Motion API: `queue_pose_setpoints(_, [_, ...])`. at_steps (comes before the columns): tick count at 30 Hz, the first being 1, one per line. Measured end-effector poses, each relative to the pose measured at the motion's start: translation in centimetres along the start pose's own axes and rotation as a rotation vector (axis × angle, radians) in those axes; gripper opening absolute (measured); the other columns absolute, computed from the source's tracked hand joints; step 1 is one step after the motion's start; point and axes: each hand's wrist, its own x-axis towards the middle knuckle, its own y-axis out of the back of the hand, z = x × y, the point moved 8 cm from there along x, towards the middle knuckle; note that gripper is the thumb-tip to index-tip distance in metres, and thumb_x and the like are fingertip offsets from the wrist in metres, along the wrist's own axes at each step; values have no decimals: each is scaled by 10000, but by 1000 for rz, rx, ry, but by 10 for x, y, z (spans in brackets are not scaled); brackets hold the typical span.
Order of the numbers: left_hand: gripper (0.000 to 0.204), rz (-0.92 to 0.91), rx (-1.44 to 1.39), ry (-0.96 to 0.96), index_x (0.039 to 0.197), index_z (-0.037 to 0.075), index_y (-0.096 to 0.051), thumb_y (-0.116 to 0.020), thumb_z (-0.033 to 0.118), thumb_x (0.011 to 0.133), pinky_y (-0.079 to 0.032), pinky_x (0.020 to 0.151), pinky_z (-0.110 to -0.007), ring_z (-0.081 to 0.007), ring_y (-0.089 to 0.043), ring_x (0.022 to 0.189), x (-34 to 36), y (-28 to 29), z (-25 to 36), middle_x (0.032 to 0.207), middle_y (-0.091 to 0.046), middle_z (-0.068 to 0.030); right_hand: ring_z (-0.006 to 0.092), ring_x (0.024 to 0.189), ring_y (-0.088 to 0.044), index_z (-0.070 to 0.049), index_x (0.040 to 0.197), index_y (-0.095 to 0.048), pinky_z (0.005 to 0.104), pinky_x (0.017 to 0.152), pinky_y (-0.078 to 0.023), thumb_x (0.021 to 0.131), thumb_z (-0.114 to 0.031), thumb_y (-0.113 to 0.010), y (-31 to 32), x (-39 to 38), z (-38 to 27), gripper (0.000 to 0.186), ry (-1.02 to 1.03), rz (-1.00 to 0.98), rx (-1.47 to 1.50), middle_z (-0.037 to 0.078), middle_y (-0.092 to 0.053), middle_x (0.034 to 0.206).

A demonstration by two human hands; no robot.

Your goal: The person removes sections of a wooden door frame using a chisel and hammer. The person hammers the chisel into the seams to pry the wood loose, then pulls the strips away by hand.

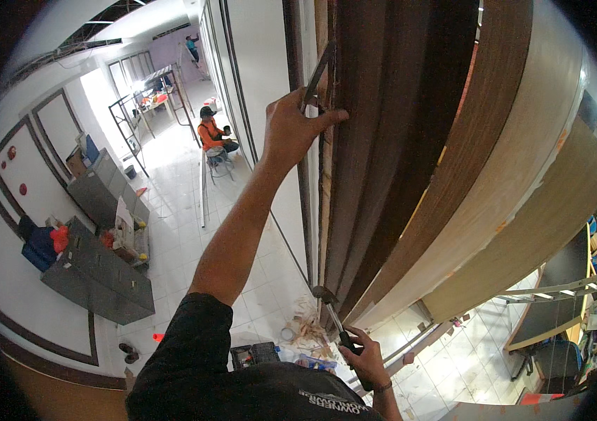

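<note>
High up, my left hand point(291, 130) is closed around a flat, dark metal bar point(318, 74). The bar's upper end rests at the edge of a tall dark-brown wood panel point(397, 126), where a narrow strip of lighter wood shows. My left thumb stretches across onto the panel's face. Low down, near the panel's foot, my right hand point(365, 359) grips a hammer point(332, 312) by its black handle. The hammer's head points up and left, apart from the bar. What kind of tool the bar is, I cannot make out exactly.
Wood scraps point(307, 324) and an open toolbox point(255, 354) lie on the tiled floor below. Grey filing cabinets point(102, 274) stand at left. Farther off, a person in orange point(211, 133) sits near a metal scaffold point(130, 126). A ladder point(558, 290) is at right.
</note>
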Motion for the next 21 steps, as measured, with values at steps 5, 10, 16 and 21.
queue_pose_setpoints(5, [508, -69, 72, -102, 905, -5, -684, -797, 437, 682, -499, 716, -347, -193, -648, 669, 15, 4, -5, 686, -660, -100, 229, 826, -680, -79, 1278, -502, 318, 694, -551, 806, -111, -685, -1, 4, 16, 507, 33, 10, -25, 211, -661, 1018])
queue_pose_setpoints(10, [457, -166, -20, -160, 891, -4, -680, -798, 393, 698, -515, 662, -324, -156, -649, 629, 22, 1, -5, 686, -671, -99, 102, 563, -581, -93, 1287, -508, 264, 475, -479, 793, -113, -696, -3, 5, 35, 529, 21, 33, -3, 144, -677, 915])
queue_pose_setpoints(16, [361, -210, -5, -347, 867, 11, -682, -781, 333, 738, -525, 579, -279, -108, -652, 616, 25, -2, 5, 688, -684, -92, 183, 709, -663, -107, 1258, -528, 332, 670, -538, 793, -216, -712, -2, -3, 46, 512, -133, 40, -60, 195, -675, 983])
queue_pose_setpoints(21, [340, -211, 256, -306, 909, 34, -693, -771, 328, 758, -492, 536, -255, -71, -601, 575, 27, 1, -6, 713, -678, -43, 259, 893, -667, -51, 1226, -547, 358, 766, -526, 762, -178, -729, 4, -15, 53, 515, -106, 70, -47, 194, -677, 964])
